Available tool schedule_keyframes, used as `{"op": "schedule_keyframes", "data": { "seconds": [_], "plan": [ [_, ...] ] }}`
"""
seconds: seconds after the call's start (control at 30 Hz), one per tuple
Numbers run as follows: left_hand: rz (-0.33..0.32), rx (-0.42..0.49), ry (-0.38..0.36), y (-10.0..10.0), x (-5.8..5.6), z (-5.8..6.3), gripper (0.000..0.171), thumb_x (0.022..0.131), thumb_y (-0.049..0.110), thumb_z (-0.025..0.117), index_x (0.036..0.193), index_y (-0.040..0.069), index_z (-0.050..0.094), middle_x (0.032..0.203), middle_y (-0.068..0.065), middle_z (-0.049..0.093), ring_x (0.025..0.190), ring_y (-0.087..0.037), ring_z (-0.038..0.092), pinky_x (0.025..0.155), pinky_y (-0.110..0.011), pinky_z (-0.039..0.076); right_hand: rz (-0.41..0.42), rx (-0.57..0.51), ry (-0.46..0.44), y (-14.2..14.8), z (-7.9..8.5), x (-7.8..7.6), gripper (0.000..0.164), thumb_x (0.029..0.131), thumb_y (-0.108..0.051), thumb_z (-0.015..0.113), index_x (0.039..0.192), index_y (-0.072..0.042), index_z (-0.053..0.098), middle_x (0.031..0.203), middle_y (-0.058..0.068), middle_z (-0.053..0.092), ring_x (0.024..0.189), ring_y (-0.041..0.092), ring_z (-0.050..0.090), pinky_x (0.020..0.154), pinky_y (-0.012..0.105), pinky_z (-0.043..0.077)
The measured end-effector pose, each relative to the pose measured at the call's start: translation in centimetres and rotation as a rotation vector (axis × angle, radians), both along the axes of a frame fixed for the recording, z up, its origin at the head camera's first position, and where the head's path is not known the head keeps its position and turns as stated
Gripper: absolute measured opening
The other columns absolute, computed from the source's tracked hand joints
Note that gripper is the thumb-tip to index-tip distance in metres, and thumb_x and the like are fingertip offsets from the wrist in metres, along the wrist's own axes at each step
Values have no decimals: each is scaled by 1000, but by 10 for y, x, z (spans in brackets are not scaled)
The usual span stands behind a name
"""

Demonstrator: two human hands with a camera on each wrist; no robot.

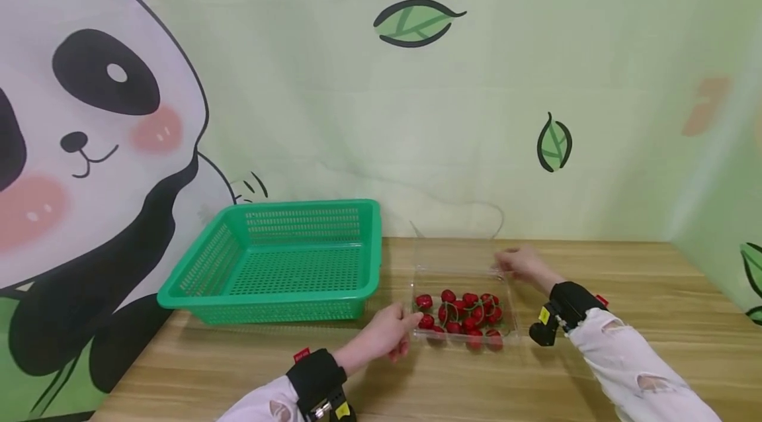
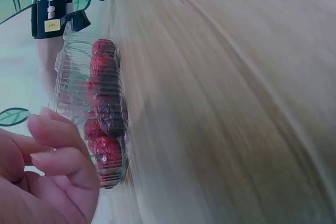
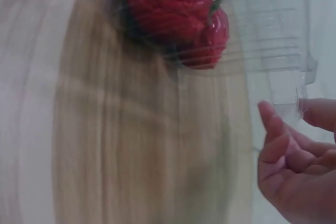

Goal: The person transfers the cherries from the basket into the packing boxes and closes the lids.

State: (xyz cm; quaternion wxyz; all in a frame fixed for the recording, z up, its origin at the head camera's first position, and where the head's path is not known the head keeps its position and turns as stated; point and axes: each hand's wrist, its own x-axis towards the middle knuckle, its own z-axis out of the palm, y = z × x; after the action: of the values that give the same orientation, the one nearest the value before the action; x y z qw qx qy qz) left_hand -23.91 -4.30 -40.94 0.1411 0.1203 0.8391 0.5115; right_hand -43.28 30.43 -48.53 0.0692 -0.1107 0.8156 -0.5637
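Observation:
A clear plastic clamshell box (image 1: 516,324) holds several red cherries (image 1: 470,319) with green stems and sits on the wooden table. Its transparent lid (image 1: 455,253) stands raised at the back. My left hand (image 1: 387,333) is at the box's front left corner, its thumb and forefinger pinching the rim; in the left wrist view the other fingers are curled beside the cherries (image 2: 107,103). At the back right, my right hand (image 1: 526,264) pinches the box's edge near the lid, with thumb and fingertips on either side of the clear plastic (image 3: 283,87).
To the left of the box stands a green plastic basket (image 1: 370,263) with slotted walls and nothing inside. A hanging cloth (image 1: 297,111) printed with a panda and leaves rises behind the table (image 1: 619,276).

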Motion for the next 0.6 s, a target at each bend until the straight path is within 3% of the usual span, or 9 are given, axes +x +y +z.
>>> {"op": "schedule_keyframes", "data": {
  "seconds": [0.1, 0.17, 0.23, 0.37, 0.47, 0.6],
  "plan": [
    [-5, 43, -15, 1, -1, -1, 30, 108, 18, 53, 80, 12, 46, 51, 5, 49, 39, -4, 40, 40, -17, 34, -68, 93, 88, -20, 44, 42, 42, 102, -26, 63, 122, 11, 64, 101, 20, 77, 88, 26, 67, 66, 29, 47],
    [-10, 78, -24, 1, -2, -2, 30, 108, 17, 53, 79, 12, 45, 50, 6, 48, 38, -3, 40, 40, -17, 33, -120, 205, 147, -32, 70, 68, 46, 103, -18, 60, 128, 19, 54, 113, 32, 71, 100, 39, 67, 74, 34, 52],
    [-14, 115, -43, 1, -3, -3, 30, 108, 15, 52, 79, 12, 45, 49, 6, 48, 38, -2, 39, 40, -16, 33, -141, 280, 221, -37, 85, 82, 41, 104, -14, 58, 125, 21, 52, 113, 37, 66, 102, 45, 65, 76, 37, 53],
    [-8, 185, -101, 2, -3, -6, 29, 109, 13, 49, 81, 12, 41, 52, 6, 48, 41, -3, 41, 43, -17, 35, -181, 342, 331, -40, 97, 97, 28, 104, -7, 58, 115, 19, 57, 103, 33, 65, 87, 36, 64, 70, 30, 51],
    [-2, 231, -145, 4, -3, -7, 26, 110, 12, 46, 85, 12, 38, 57, 5, 49, 46, -6, 45, 47, -18, 39, -194, 295, 366, -39, 101, 104, 19, 102, -1, 59, 111, 16, 57, 94, 26, 64, 74, 19, 62, 61, 23, 47],
    [-3, 266, -188, 5, -4, -8, 23, 111, 11, 43, 89, 12, 37, 62, 3, 52, 50, -8, 49, 52, -19, 42, -139, 228, 401, -35, 104, 115, 13, 100, 4, 61, 107, 13, 54, 90, 20, 63, 67, 5, 61, 56, 23, 51]
  ]
}}
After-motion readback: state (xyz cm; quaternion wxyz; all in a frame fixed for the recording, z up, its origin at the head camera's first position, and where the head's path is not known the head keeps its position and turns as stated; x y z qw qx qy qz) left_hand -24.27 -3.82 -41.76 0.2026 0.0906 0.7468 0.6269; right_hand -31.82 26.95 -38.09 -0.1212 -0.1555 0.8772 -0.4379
